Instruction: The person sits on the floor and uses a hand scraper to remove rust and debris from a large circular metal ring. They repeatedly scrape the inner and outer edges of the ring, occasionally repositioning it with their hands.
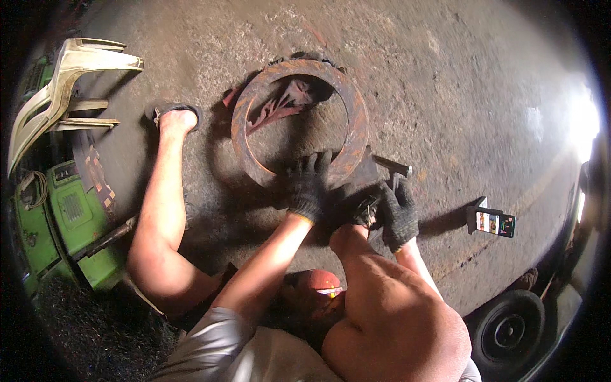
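Note:
A large rusty flat metal ring (356,114) lies at the middle of the floor, its far side over a dark red and black cloth (280,108). My left hand (310,184), in a black knit glove, grips the ring's near edge, with fingers reaching over the band toward the hole; the thumb is hidden. To the right of the ring, my right hand (400,213), gloved the same way, is closed around the handle of a hammer (393,165). The hammer's head has a bright worn face. Dark shapes in shadow under the ring's near side cannot be made out.
A phone (503,225) on a small stand is on the concrete floor at right. A black wheel (509,328) is at lower right. Green machinery (76,216) and a pale plastic chair (70,76) stand at left. A round reddish object (318,280) sits between my legs.

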Demonstrator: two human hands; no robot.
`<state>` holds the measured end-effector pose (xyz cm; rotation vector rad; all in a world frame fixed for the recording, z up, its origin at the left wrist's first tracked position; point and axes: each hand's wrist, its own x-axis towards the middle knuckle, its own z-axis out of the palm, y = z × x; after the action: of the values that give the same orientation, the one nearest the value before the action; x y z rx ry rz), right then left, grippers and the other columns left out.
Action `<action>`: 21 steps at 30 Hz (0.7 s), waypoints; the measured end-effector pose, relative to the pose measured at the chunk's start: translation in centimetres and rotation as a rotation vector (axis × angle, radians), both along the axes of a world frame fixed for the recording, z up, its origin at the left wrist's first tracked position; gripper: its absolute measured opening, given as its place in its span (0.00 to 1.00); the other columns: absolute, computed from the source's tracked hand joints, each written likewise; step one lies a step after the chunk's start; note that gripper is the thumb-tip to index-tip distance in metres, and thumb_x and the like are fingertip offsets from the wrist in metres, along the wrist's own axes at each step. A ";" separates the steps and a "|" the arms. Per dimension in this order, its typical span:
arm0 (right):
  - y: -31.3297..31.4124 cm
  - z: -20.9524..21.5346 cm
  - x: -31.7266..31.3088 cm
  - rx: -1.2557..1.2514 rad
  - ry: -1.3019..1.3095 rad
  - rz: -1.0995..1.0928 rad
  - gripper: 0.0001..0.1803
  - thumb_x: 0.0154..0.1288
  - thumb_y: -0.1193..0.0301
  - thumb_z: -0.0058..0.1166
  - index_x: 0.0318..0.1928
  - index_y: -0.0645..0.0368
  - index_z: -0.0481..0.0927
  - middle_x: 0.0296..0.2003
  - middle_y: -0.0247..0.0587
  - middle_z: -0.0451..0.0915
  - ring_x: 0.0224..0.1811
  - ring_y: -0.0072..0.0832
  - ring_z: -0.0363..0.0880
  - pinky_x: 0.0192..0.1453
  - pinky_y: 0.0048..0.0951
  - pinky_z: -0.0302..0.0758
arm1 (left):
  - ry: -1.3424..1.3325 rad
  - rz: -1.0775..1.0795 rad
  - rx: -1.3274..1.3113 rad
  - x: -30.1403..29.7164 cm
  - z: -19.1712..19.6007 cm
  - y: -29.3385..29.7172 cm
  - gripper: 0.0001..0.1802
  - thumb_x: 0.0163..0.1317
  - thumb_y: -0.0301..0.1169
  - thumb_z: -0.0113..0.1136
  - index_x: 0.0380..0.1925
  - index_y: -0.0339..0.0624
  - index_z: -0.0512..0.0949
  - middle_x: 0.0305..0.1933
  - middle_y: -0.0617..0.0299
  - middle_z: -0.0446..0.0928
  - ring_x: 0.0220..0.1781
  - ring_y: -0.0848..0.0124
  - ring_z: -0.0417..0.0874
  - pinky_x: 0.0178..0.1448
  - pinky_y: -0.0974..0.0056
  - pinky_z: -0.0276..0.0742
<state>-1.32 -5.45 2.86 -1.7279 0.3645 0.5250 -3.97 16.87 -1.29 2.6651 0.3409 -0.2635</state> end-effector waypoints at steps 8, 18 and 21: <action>4.2 -0.8 3.1 -0.226 -0.178 0.410 0.20 0.77 0.58 0.56 0.62 0.51 0.81 0.55 0.51 0.85 0.58 0.46 0.84 0.57 0.45 0.80 | 0.036 -0.172 0.157 1.4 -1.0 0.3 0.31 0.63 0.63 0.61 0.53 0.51 0.85 0.43 0.48 0.87 0.43 0.46 0.89 0.46 0.42 0.83; 4.7 2.3 3.6 -0.251 0.019 0.366 0.27 0.78 0.55 0.57 0.68 0.59 0.77 0.60 0.56 0.83 0.66 0.47 0.81 0.64 0.40 0.78 | -0.053 -0.082 0.091 1.8 0.6 0.3 0.40 0.52 0.74 0.63 0.45 0.50 0.86 0.38 0.48 0.88 0.40 0.49 0.89 0.47 0.44 0.82; 5.1 1.3 3.5 -0.335 -0.135 0.365 0.24 0.79 0.58 0.57 0.65 0.60 0.79 0.53 0.55 0.87 0.57 0.46 0.87 0.60 0.39 0.80 | 0.178 -0.069 0.029 2.0 0.4 0.4 0.42 0.52 0.74 0.64 0.46 0.48 0.84 0.37 0.47 0.88 0.39 0.47 0.89 0.45 0.44 0.83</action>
<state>2.21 -0.32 4.13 -2.1598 0.0371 0.6305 -2.00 17.26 -0.89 2.6912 0.3104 -0.5227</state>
